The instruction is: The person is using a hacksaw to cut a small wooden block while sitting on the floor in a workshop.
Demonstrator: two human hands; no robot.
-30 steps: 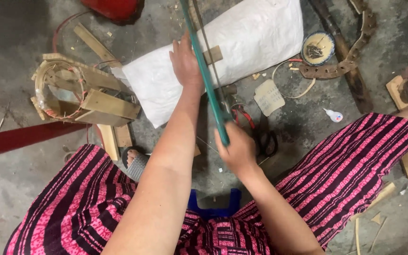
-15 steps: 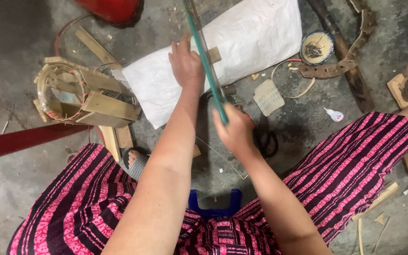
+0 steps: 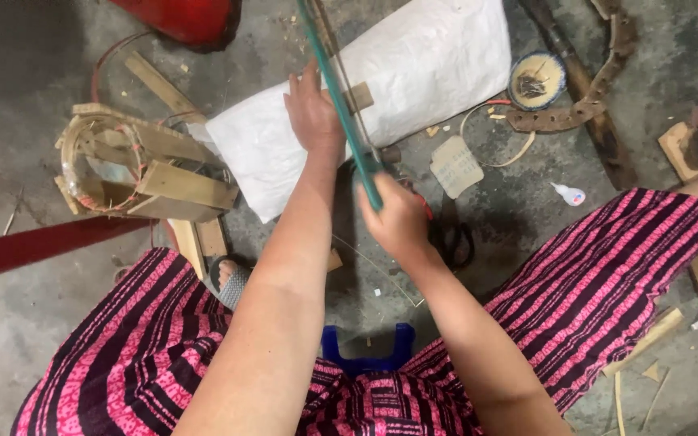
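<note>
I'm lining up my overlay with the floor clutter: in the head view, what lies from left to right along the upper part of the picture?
Bamboo frame → white sack with the left hand pressing on it → small round dish → curved brown strip → wooden block at the right edge.

Bare grey concrete floor [image 3: 26,339], dusty, littered with wood offcuts [image 3: 155,81] and shavings; flat light.
</note>
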